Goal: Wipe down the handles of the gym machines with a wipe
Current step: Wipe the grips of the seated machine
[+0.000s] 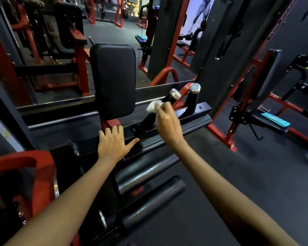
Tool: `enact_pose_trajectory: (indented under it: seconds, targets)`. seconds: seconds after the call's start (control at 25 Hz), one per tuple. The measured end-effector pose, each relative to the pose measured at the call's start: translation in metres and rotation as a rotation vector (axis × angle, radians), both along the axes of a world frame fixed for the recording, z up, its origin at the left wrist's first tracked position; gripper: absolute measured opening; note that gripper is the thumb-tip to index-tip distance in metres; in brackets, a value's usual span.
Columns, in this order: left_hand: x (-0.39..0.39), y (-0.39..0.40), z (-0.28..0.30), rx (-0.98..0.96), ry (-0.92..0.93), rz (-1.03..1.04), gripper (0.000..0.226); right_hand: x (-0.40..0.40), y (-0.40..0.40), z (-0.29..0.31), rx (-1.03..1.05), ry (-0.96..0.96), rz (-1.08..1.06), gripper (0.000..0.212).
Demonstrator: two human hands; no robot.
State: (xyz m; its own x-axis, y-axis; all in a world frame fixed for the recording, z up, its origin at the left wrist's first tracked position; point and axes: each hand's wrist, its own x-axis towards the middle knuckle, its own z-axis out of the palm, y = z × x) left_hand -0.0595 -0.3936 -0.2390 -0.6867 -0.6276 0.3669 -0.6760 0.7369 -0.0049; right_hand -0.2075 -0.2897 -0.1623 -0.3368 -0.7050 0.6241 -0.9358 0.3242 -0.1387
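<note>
right hand (167,125) pinches a white wipe (154,105) against the near handle (169,98); left hand (114,142) lies flat, fingers wide, on the black bar (194,119) beside the upright pad (114,79).

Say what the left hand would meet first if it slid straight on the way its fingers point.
Probably the red post under the black pad: the left hand lies flat on the black bar, fingers pointing at it. Depth is unclear.

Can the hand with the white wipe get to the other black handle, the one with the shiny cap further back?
Probably yes. The right hand holds the wipe on the near handle, and the far handle stands right beside it with nothing between them.
</note>
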Motion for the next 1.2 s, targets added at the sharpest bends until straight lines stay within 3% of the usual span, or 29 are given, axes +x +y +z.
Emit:
enact_pose_trajectory:
  seconds: [0.08,0.24,0.36,0.56,0.68,0.8,0.96,1.04,1.2]
  targets:
    - [0.000,0.001,0.001,0.004,-0.016,0.004,0.080,-0.013,0.000,0.015,-0.124,0.041,-0.127,0.038]
    - [0.001,0.002,0.004,0.021,-0.030,0.007,0.080,-0.005,-0.003,0.003,-0.027,0.203,-0.151,0.035]
    - [0.001,0.001,0.004,0.043,-0.035,-0.007,0.085,0.012,-0.015,-0.012,0.012,0.190,-0.161,0.035]
    - [0.003,0.002,0.003,0.026,-0.037,-0.018,0.088,0.033,-0.014,-0.051,0.405,0.073,0.080,0.029]
    - [0.003,0.001,0.001,-0.013,-0.060,0.013,0.084,0.015,-0.007,-0.028,0.286,0.070,0.080,0.018]
    - [0.004,0.001,0.000,-0.018,-0.043,0.016,0.080,-0.009,0.005,0.007,0.061,0.185,-0.044,0.026]
    - [0.004,0.001,0.000,-0.033,-0.023,0.000,0.082,-0.033,0.008,0.049,-0.179,-0.074,-0.149,0.024]
    - [0.004,0.001,0.000,-0.033,-0.016,-0.018,0.081,-0.043,0.007,0.059,-0.183,-0.244,-0.123,0.021]
    - [0.003,0.001,-0.001,-0.053,0.004,-0.021,0.080,-0.035,0.011,0.054,-0.171,-0.319,-0.095,0.030]
